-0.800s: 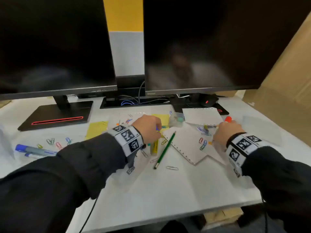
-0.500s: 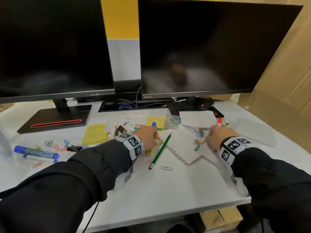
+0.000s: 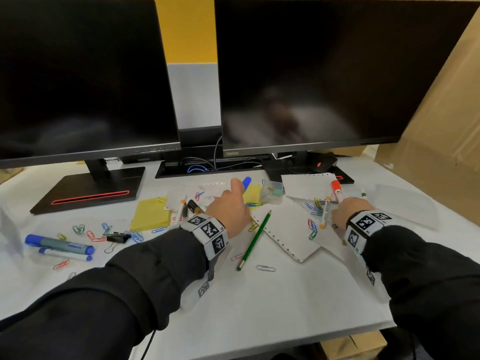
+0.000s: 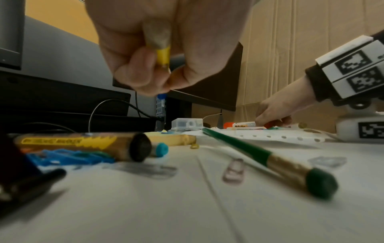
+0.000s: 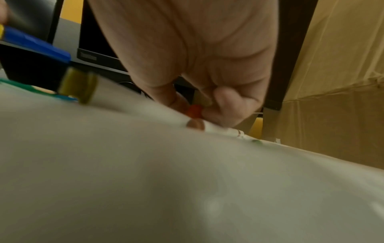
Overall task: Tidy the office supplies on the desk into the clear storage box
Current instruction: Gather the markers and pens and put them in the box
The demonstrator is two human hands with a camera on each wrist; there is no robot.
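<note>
My left hand point(image 3: 233, 198) is raised a little off the desk and grips a yellow pen with a blue cap point(image 3: 246, 181); the left wrist view shows the fingers point(image 4: 143, 65) curled round its yellow barrel point(image 4: 163, 55). My right hand point(image 3: 344, 205) lies low on the paper and pinches a red-capped white marker point(image 3: 336, 188); its red end point(image 5: 194, 111) shows between the fingertips. A small clear box point(image 3: 272, 192) holding a few small items stands between the hands, near the right monitor's foot. A green pencil point(image 3: 255, 239) lies on the desk between my wrists.
Two monitors point(image 3: 311, 74) close off the back and a cardboard sheet point(image 3: 441, 113) the right. Loose on the white desk are yellow sticky notes point(image 3: 150, 214), blue markers point(image 3: 59, 245), a black binder clip point(image 3: 118, 237), several paper clips, perforated paper point(image 3: 288, 229) and an orange-tipped pen point(image 3: 324, 211).
My left hand has lifted the blue-capped yellow pen off the desk and moved it further back. My right hand stays low at the red-capped marker. My head has tilted up.
</note>
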